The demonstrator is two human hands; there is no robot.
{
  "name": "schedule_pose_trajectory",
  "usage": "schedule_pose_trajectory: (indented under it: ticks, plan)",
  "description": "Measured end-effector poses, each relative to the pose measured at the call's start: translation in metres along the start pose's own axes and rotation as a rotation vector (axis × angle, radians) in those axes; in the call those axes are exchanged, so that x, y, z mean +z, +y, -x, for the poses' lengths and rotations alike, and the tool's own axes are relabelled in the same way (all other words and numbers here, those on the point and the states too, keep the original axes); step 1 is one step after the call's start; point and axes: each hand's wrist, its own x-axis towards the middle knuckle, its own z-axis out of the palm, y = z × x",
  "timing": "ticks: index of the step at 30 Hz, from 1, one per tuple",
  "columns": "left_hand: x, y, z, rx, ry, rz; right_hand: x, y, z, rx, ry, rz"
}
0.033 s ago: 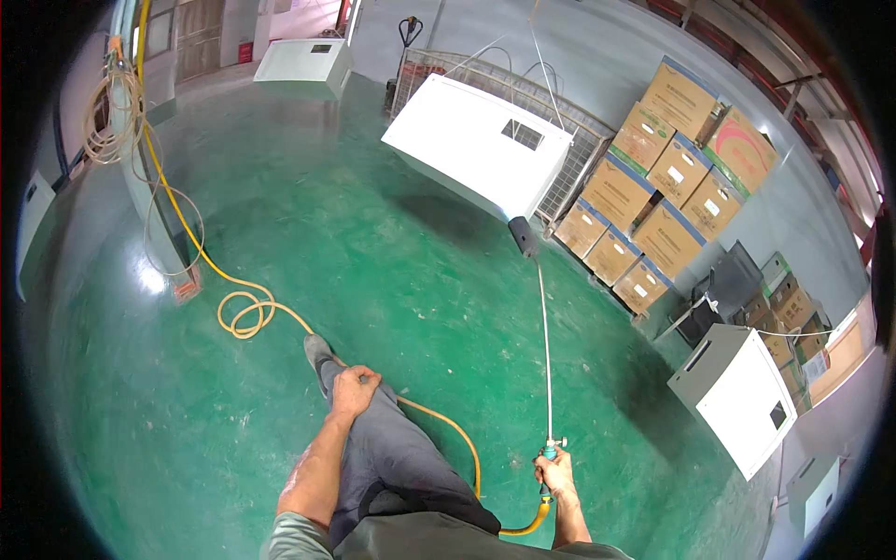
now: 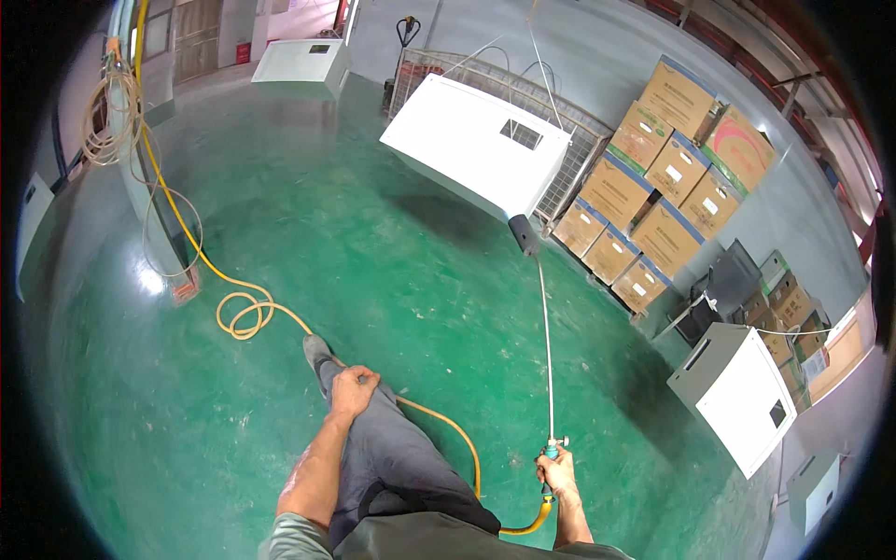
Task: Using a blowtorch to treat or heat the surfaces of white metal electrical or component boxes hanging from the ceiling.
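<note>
In my right hand (image 2: 560, 471) is the teal and dark handle of a gas torch (image 2: 548, 355). Its long thin metal tube runs forward to a dark cylindrical burner head (image 2: 524, 236), which overlaps the lower right corner of a hanging white metal cabinet (image 2: 476, 140) in the picture. From the handle's lower end a yellow hose (image 2: 543, 515) bends away to the left. Curled near my left knee, my left hand (image 2: 353, 392) has thumb and fingers together. Whatever lies inside it, if anything, is too small to make out.
Hose loops (image 2: 245, 315) lie on the green floor beside my foot. Stacked cardboard boxes (image 2: 644, 205) and a wire mesh cage (image 2: 581, 168) stand behind the hanging cabinet. More white cabinets (image 2: 747, 401) hang at right. At left is a post (image 2: 154, 201) with coiled hose.
</note>
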Motion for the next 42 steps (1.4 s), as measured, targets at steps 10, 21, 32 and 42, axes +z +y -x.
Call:
schedule_pose_trajectory:
  ticks: [10,21,32,42]
  plan:
    - [-0.001,0.004,0.002,0.000,-0.005,0.012,-0.032,-0.031,-0.025,-0.106,0.066,0.028]
    - [0.001,-0.002,0.003,0.045,0.045,0.015,-0.051,-0.098,-0.068,-0.208,0.170,-0.019]
    - [0.003,-0.004,0.005,0.086,0.051,-0.011,-0.018,-0.042,0.017,-0.051,0.127,0.143]
    - [0.005,0.001,0.005,0.065,0.057,0.001,0.001,-0.055,0.007,-0.063,0.029,0.234]
